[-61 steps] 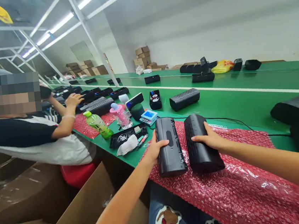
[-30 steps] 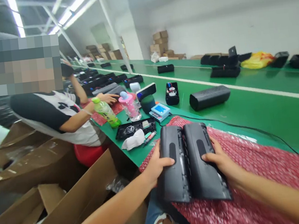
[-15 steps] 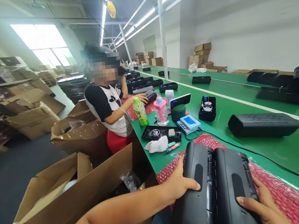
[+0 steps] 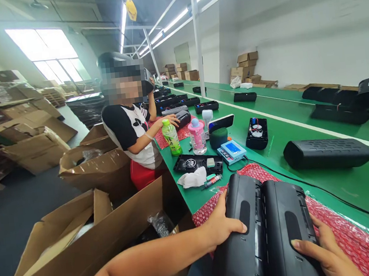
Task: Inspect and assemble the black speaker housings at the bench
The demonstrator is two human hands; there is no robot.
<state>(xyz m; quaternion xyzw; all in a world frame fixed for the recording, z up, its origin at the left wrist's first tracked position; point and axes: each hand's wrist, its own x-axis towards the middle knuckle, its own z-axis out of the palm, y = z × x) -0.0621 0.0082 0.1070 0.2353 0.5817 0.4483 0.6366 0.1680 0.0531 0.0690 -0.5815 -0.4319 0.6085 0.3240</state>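
Observation:
Two black speaker housings lie pressed side by side over the near edge of the red bubble wrap [image 4: 354, 243]. My left hand [image 4: 222, 226] grips the left housing [image 4: 243, 232], thumb across its top. My right hand [image 4: 325, 252] grips the right housing [image 4: 288, 228] from the right side, thumb on its top face. Both housings show their backs, each with an oval recess.
Green bench [image 4: 341, 183] carries another black speaker [image 4: 327, 153], a cable, a blue meter [image 4: 232, 151], a black tray [image 4: 197, 163], a tissue, a pink bottle [image 4: 197, 136] and a green bottle [image 4: 172, 138]. A seated co-worker [image 4: 131, 130] works at left. Open cardboard boxes [image 4: 92, 235] stand on the floor at my left.
I turned the right housing over and pressed the two together, then drew both toward me over the bench edge. My head has swung left toward the boxes.

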